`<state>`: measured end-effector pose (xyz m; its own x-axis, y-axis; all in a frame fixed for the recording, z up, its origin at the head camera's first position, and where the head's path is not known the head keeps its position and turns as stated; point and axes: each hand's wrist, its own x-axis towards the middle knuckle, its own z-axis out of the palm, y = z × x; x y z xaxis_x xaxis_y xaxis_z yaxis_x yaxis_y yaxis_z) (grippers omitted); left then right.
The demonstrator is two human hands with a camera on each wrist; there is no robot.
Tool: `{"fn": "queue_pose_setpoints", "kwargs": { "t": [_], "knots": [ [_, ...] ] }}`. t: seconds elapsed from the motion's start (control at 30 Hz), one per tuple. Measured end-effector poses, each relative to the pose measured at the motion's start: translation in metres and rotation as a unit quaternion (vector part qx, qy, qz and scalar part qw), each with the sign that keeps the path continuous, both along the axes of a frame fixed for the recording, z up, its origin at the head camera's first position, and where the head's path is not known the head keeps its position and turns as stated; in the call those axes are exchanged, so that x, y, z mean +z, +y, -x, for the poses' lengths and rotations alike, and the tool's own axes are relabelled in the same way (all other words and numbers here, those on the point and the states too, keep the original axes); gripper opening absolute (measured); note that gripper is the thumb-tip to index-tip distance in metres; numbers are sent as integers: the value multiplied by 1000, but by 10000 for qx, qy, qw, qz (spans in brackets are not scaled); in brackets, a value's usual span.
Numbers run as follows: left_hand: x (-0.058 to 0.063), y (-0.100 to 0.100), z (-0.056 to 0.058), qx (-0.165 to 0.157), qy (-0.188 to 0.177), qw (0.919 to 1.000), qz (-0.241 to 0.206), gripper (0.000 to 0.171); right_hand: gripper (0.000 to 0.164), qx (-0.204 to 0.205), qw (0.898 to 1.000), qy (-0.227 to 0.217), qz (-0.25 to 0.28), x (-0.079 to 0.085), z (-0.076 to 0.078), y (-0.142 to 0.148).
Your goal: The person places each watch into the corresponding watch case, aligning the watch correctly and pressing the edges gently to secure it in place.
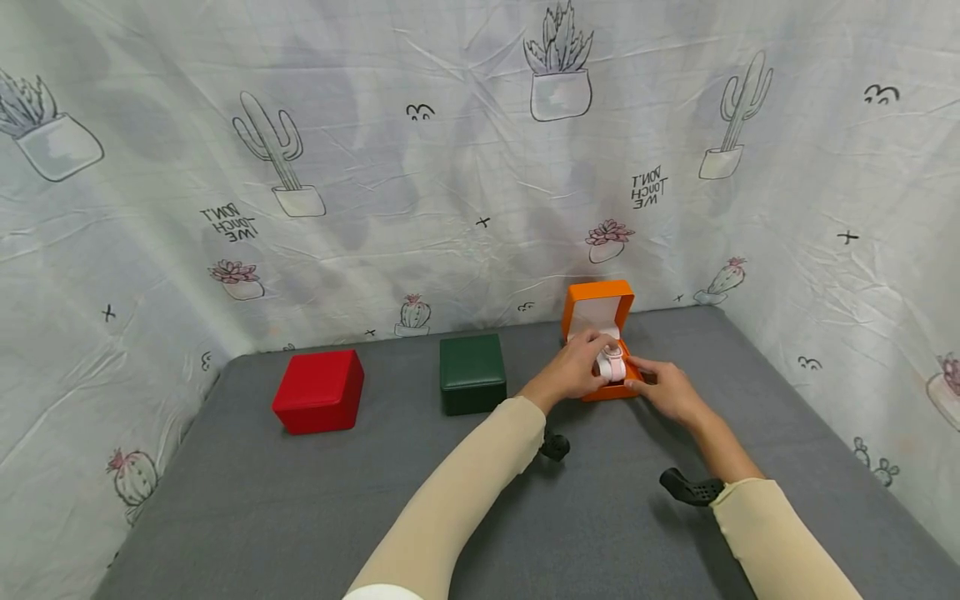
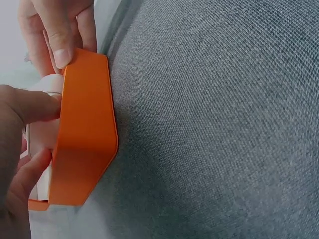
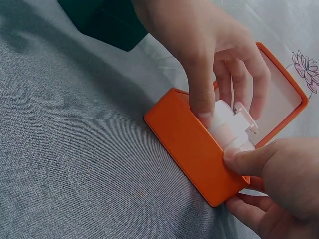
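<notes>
An orange watch box (image 1: 600, 290) stands with its lid raised at the back right of the table. Inside it sits a pale pink watch (image 1: 617, 368) wrapped on a white cushion (image 3: 219, 108). From the left my left hand (image 1: 576, 367) reaches in, thumb and fingers on both sides of the watch and cushion, pinching them at the box opening. My right hand (image 1: 672, 393) grips the right side of the box, with its thumb at the rim in the right wrist view. The left hand partly covers the watch in the head view.
A closed dark green box (image 1: 473, 374) stands left of the orange one. Farther left is a closed red box (image 1: 318, 392). Grey cloth covers the table (image 1: 300, 517), and a patterned white curtain (image 1: 465, 167) hangs behind it.
</notes>
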<state>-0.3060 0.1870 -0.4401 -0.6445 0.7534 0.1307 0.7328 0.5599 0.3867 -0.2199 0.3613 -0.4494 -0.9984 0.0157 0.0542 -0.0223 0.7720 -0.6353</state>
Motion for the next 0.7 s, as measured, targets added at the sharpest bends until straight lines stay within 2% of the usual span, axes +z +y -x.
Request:
{"fn": "queue_pose_setpoints", "kwargs": {
  "t": [0.27, 0.53, 0.7],
  "knots": [
    [-2, -1, 0, -5, -110, 9999, -107, 35, 53, -93, 9998, -157, 22, -1, 1, 1],
    [-1, 5, -5, 166, 188, 9990, 373, 33, 53, -73, 9999, -122, 54, -2, 1, 1],
    [1, 5, -7, 244, 236, 9986, 394, 32, 53, -55, 9999, -104, 12, -1, 1, 0]
  ]
}}
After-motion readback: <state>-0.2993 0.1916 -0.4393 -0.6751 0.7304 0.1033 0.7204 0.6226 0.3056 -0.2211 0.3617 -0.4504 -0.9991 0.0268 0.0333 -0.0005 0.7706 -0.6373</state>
